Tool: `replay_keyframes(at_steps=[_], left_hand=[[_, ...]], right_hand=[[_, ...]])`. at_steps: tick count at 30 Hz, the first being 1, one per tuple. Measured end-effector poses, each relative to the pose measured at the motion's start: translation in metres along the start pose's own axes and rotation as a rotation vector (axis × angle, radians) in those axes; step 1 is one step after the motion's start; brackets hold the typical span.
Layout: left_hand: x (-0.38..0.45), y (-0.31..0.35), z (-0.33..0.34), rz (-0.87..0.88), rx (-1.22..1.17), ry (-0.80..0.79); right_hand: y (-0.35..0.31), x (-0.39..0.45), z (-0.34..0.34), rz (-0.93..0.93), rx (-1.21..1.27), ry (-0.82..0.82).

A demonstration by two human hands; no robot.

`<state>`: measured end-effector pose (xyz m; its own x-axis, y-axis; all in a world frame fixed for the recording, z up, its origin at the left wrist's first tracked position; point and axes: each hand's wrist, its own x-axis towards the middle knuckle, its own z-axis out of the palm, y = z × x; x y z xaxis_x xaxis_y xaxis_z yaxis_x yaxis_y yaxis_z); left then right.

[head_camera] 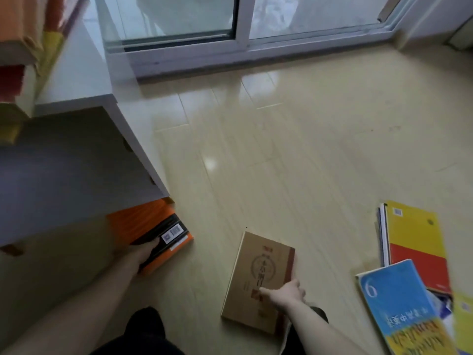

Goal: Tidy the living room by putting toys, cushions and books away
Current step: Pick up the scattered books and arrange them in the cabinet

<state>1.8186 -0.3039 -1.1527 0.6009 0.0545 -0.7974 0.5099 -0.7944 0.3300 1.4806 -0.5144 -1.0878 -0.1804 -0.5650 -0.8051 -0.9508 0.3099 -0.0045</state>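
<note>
An orange book [153,226] with a black band and barcode lies on the floor, partly under the open door of a white cabinet [76,162]. My left hand [144,253] grips its near edge. A tan hardcover book [258,275] lies flat on the floor in the middle. My right hand [284,293] rests on its lower right part, thumb spread over the cover and fingers at the spine edge. At the right lie a yellow-and-red book [414,242] and a blue book [394,303] marked 6, overlapping other books.
More books are stacked on the cabinet's shelves at the far left [18,73]. A sliding glass door [230,26] runs along the back. The pale wooden floor [307,149] stretches between cabinet and books. My dark-trousered knees [148,329] are at the bottom.
</note>
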Motion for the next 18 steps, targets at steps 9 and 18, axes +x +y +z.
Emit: replay_keyframes(at_steps=[9,18], left_hand=[[-0.057,0.008,0.006,-0.021,-0.209,-0.299],[-0.111,0.012,0.006,0.037,-0.088,-0.223]], right_hand=[[0.024,0.058,0.028,0.053,0.222,-0.211],[-0.027,-0.057,-0.05,-0.351,0.153,-0.102]])
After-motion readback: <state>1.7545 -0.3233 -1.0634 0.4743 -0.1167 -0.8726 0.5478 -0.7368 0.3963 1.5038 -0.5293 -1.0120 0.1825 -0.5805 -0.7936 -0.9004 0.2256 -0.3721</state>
